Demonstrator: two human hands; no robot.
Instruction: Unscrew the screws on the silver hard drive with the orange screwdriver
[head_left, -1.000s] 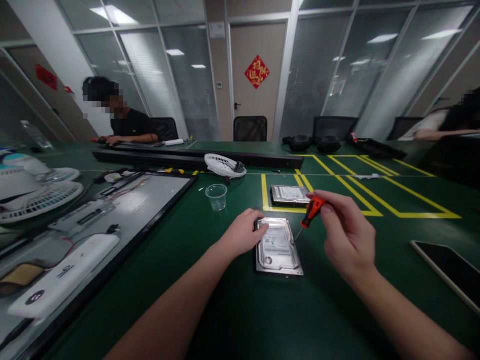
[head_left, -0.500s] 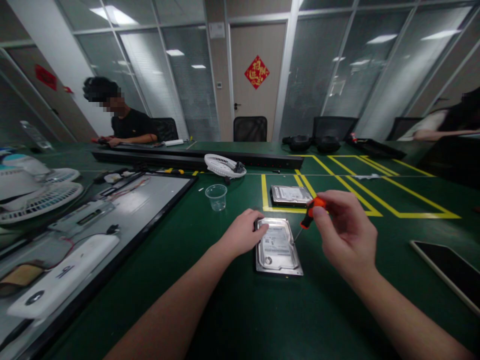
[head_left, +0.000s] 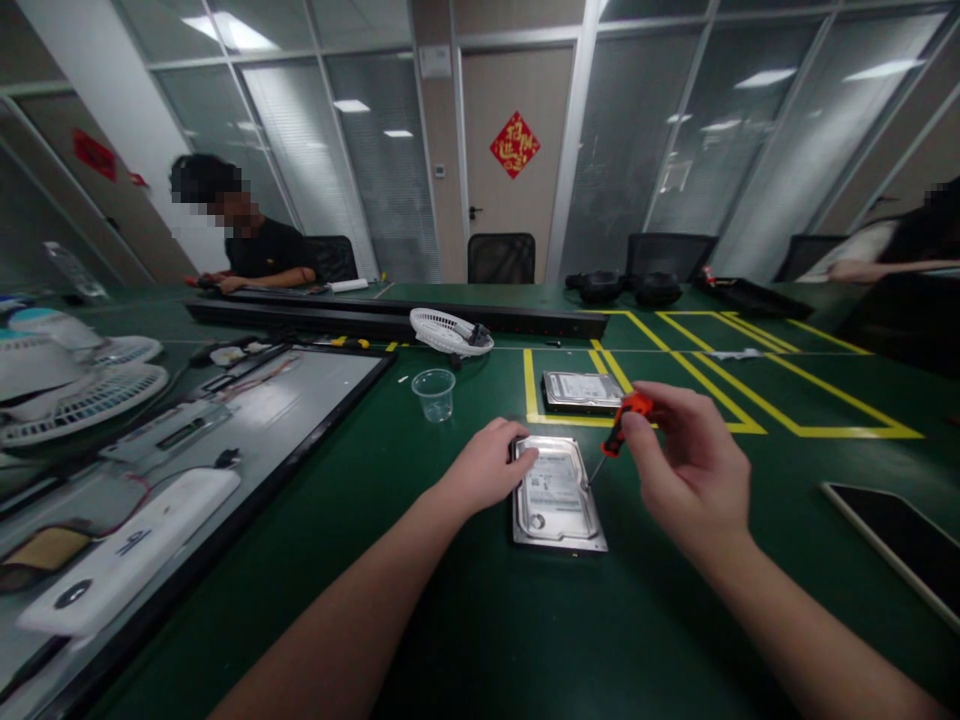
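Note:
A silver hard drive (head_left: 556, 500) lies flat on the green table in front of me. My left hand (head_left: 496, 462) grips its far left corner, thumb on the top cover and fingers at the edge. In my right hand (head_left: 694, 460) is a screwdriver (head_left: 616, 432) with an orange and black handle, pinched between thumb and fingers. The screwdriver leans, its thin shaft reaching down to the right edge of the drive's cover. Whether the tip sits in a screw is too small to tell. Just behind, a second hard drive (head_left: 581, 390) lies inside a yellow tape outline.
A clear plastic cup (head_left: 434, 396) and a white fan grille (head_left: 450, 333) stand beyond my left hand. To the left lies a large panel (head_left: 300, 400) bearing a white power strip (head_left: 131, 550). A phone (head_left: 900, 540) is at right. Two people sit across the table.
The screwdriver handle and the fingers of my right hand have shifted very slightly, with the shaft still at the same edge of the drive. My left hand keeps its hold.

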